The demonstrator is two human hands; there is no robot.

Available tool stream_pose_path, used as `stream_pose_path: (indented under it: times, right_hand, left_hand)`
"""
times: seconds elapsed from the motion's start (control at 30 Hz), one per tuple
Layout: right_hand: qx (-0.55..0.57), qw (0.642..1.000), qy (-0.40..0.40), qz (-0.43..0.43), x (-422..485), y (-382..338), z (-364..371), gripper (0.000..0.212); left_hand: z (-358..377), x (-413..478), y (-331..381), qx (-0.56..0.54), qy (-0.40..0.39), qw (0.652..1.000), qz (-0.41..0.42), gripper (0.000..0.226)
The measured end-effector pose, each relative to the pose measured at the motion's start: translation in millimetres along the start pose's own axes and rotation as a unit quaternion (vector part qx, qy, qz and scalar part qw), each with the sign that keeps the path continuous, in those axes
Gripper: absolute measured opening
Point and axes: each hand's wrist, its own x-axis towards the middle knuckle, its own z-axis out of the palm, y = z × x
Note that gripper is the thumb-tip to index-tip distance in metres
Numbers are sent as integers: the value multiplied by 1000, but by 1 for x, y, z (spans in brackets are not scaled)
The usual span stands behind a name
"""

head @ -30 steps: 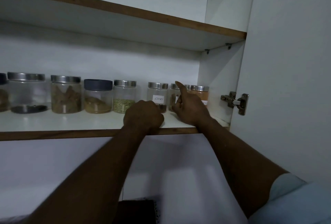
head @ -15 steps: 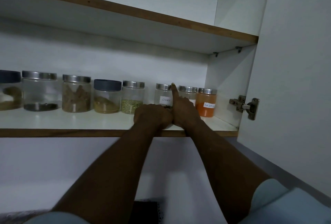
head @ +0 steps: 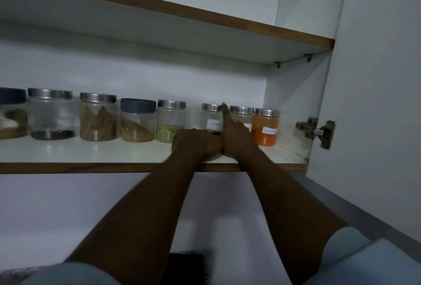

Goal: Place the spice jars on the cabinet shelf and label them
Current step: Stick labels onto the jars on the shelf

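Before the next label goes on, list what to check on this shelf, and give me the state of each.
1. Cloves jar labelled and readable: ok.
2. Orange powder jar labelled: ok, though only part of the writing can be read.
3. Jar between them labelled: cannot tell, the right hand covers most of its front.
4. Green seed jar, next to the left, labelled: not ok, no label shows.
5. Left hand has a label ready: cannot tell, its curled fingers hide whatever is inside.
6. Jars in view upright on the shelf, lids on: ok.
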Motion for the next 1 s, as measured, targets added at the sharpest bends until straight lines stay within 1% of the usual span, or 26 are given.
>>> stream_pose_path:
  times: [0.13,0.23,0.3,0.37,0.43,0.5,0.57,0.6,0.67,0.7,0.77,0.87,0.93,1.0]
  right_hand:
    - [4,1000,17,-1,-4,-2,-1,110]
    - [3,999,38,-4,-5,-6,-4,110]
    - [8,999,48,-18,-7,-10,-6,107]
    - [29,997,51,-40,-8,-15,-8,96]
    - [46,997,36,-58,-11,-22,-10,80]
    - [39,997,16,-72,-14,-35,-8,65]
    - [26,996,6,-90,-14,-54,0,58]
    - [28,995,1,-92,-13,-65,5,62]
    - [71,995,-15,-65,-9,-89,14,84]
    - [92,995,-23,-42,-6,-98,19,93]
    - [94,995,-41,-9,0,-109,26,104]
    - [90,994,-59,24,6,-110,30,117]
    - [118,989,-73,43,7,-106,29,118]
    - [148,986,-69,40,6,-104,29,115]
  left_hand:
    - [-3,-6,0,-1,-4,1000,-6,64]
    - [-7,-12,-5,-48,12,999,3,55]
    - [-13,-17,-17,-81,29,996,21,47]
    - [-22,-22,-37,-115,56,992,15,40]
    - [-32,-26,-61,-140,73,987,-26,33]
    - [-39,-30,-84,-141,89,984,-61,29]
    - [-42,-34,-95,-168,116,975,-90,24]
    - [-43,-35,-95,-170,133,972,-92,22]
    - [-40,-39,-92,-183,174,963,-94,17]
    - [-39,-40,-90,-202,186,957,-95,20]
    - [-36,-42,-88,-229,194,949,-91,31]
    - [-36,-38,-91,-227,167,955,-98,39]
    - [-36,-33,-91,-208,127,964,-109,44]
    - [-36,-28,-91,-188,98,971,-110,45]
